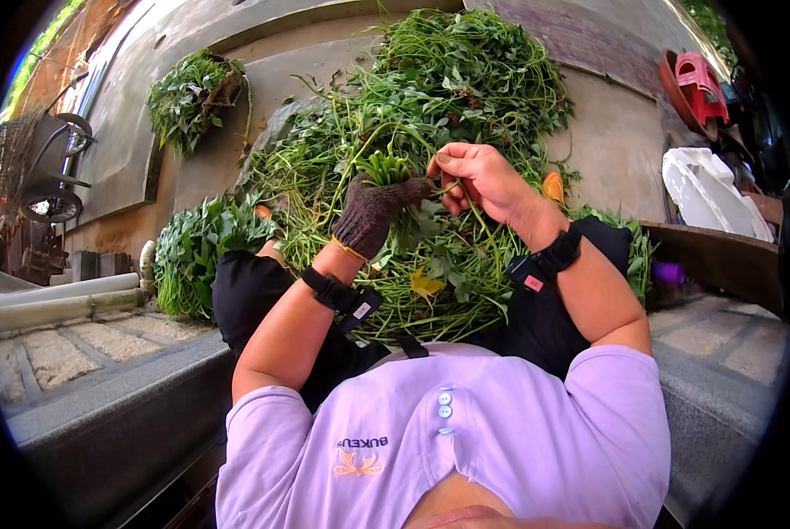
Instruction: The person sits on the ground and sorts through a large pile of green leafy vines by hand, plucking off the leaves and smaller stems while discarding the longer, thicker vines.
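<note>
My left hand (382, 205), in a dark knitted glove, is closed around a bunch of green leafy stems (387, 168) whose short ends point up and away from me. Close at its right, my bare right hand (477, 175) pinches a thin green vine stem between thumb and fingers. Leaves of the bunch hang below the gloved hand. Under and beyond both hands lies a large tangled heap of leafy vines (474, 79). A yellow leaf (427, 285) rests on the part of the heap nearest me.
A pile of leafy bunches (203, 251) lies at my left, with more greens (640, 258) by my right knee. Farther left are a basket of leaves (193, 99) and a wheeled cart (44, 159). Right stand a red plastic stool (701, 86) and white foam pieces (712, 192).
</note>
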The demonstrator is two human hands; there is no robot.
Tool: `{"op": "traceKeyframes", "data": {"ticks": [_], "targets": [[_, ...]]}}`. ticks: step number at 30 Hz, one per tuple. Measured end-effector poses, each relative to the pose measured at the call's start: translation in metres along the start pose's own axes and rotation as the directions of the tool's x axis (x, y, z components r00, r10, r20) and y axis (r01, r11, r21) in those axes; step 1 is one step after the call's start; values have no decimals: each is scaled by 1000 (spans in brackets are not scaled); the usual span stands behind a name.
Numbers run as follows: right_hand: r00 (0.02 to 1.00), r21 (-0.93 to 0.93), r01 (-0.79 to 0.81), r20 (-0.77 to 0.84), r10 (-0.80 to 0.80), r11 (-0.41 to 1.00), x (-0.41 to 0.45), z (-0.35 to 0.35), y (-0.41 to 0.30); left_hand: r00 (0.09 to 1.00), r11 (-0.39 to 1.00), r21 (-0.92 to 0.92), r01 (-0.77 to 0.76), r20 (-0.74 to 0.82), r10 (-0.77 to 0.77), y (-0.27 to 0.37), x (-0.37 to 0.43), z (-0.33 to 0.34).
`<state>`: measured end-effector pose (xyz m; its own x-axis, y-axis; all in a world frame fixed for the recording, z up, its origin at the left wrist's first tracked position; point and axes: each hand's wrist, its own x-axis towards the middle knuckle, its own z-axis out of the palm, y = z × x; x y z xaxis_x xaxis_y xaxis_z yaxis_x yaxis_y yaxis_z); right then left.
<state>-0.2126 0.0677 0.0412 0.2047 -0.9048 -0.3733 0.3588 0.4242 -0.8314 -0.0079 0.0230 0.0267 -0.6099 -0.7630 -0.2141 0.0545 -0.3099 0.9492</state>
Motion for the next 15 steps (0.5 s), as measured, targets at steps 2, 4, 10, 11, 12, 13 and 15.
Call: {"op": "traceKeyframes", "data": {"ticks": [2, 4, 10, 11, 12, 13, 15], "targets": [[998, 10, -3, 64, 3, 1000, 1, -2, -5, 999, 995, -98, 8, -36, -11, 1, 1, 4], [999, -14, -14, 49, 15, 1000, 2, -1, -4, 996, 964, -259, 58, -54, -75, 4, 1, 5], [994, -217, -51, 80, 70, 975, -1, 3, -5, 986, 987, 82, 139, -99, -131, 3, 0, 7], [994, -219, -52, 83, 71, 974, -1, 4, -2, 969, 977, 106, 187, -185, -165, 0, 1, 3], [997, -346, -28, 60, 52, 938, -1, 2, 3, 966, 983, 78, 164, -213, -145, 0, 3, 1], [999, -467, -8, 36, 28, 884, 0, -1, 9, 967, 983, 80, 164, -210, -144, -1, 4, -3], [1000, -605, 13, 3, -14, 796, 3, -9, 22, 994, 981, 188, 50, -107, -31, 0, 5, -10]]}}
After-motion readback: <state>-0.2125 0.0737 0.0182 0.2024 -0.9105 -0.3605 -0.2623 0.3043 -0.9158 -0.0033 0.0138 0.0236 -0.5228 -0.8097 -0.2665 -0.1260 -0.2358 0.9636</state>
